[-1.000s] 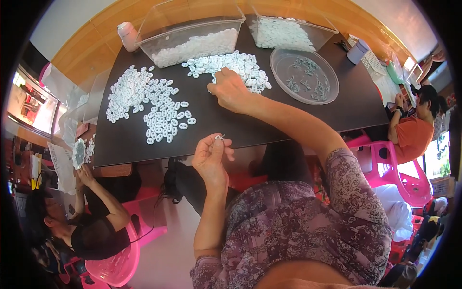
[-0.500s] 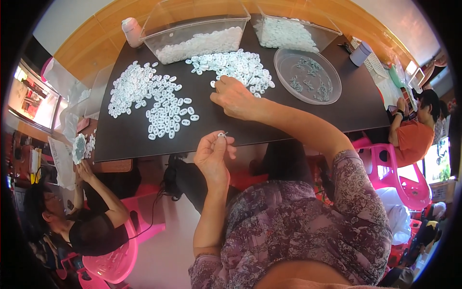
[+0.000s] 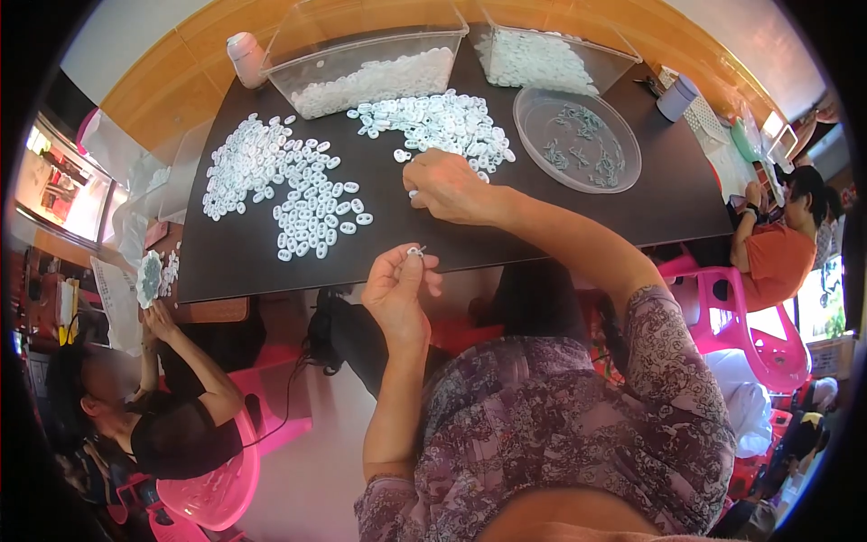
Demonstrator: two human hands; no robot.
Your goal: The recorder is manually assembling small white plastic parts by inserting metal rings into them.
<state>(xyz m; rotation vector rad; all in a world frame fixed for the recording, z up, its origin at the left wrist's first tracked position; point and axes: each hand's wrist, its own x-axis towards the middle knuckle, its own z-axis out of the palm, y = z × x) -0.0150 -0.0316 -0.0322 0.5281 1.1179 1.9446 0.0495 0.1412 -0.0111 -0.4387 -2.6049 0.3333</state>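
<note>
Just off the table's front edge, my left hand (image 3: pixel 397 294) pinches a small white plastic piece (image 3: pixel 414 252) with a thin grey pin sticking out of it. My right hand (image 3: pixel 452 188) is closed over the dark table (image 3: pixel 551 221), in front of the middle pile of white oval two-hole pieces (image 3: pixel 442 122). A bit of a white oval piece (image 3: pixel 413 193) shows at its fingertips; the rest is hidden. A second pile of the same ovals (image 3: pixel 248 163) spreads on the left, its near part (image 3: pixel 312 217) more scattered.
Two clear bins (image 3: pixel 370 50) (image 3: pixel 623 61) of white pieces stand at the back. A round clear tray (image 3: pixel 576 188) holds small grey-green parts. A pink bottle (image 3: pixel 246 60) and a lidded cup (image 3: pixel 675 99) stand at the far corners. People sit left (image 3: pixel 181 434) and right (image 3: pixel 772 257).
My right hand has drawn back slightly from the middle pile, toward me and to the right, with a white oval piece at its fingertips. The left hand has barely moved.
</note>
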